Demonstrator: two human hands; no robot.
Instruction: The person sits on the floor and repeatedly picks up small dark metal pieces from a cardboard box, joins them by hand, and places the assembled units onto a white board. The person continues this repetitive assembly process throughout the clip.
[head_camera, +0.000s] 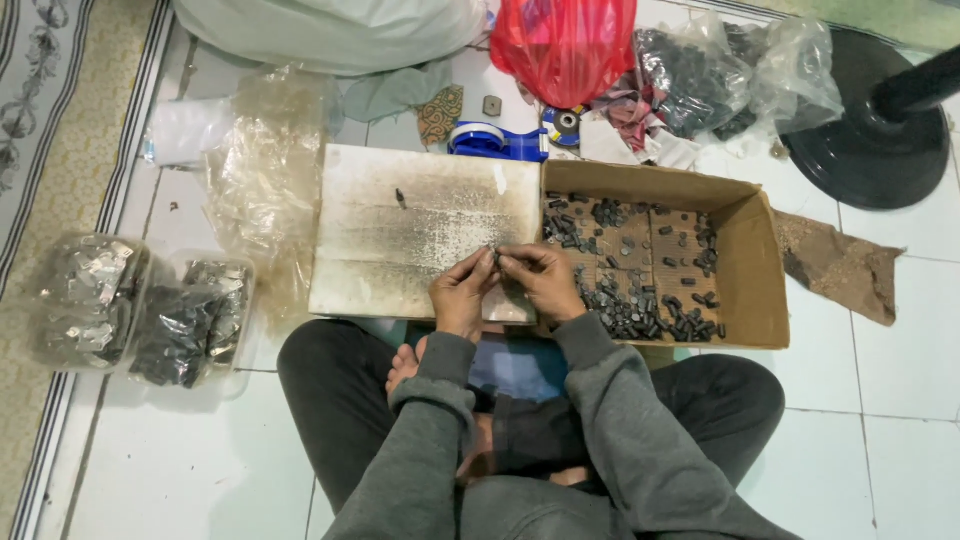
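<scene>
The person sat cross-legged on the white tiled floor (880, 330), both arms in grey sleeves reaching forward. The left hand (462, 292) and the right hand (540, 280) met at the fingertips over the near edge of a flat, stained, pale board (420, 225). Both hands were curled nearly closed, thumbs and forefingers pinching a small dark piece (495, 256) between them; the piece was too small to tell its shape, and which hand bore it more could not be told.

Just beside the board, on the person's right, lay an open shallow brown cardboard box (752, 250). Many small dark grey cylindrical parts (640, 315) were scattered in it, thickest along its near side and far left corner.

On the person's left, two clear plastic tubs (140, 310) stood touching, one holding silvery crumpled bits, the other darker pieces. A crumpled clear plastic bag (262, 170) lay between the tubs and the board. Beyond the board sat a blue tape dispenser (495, 140), a red plastic bag (565, 45), and clear bags of dark parts (700, 80). A black round stand base (868, 130) rested at far right.
</scene>
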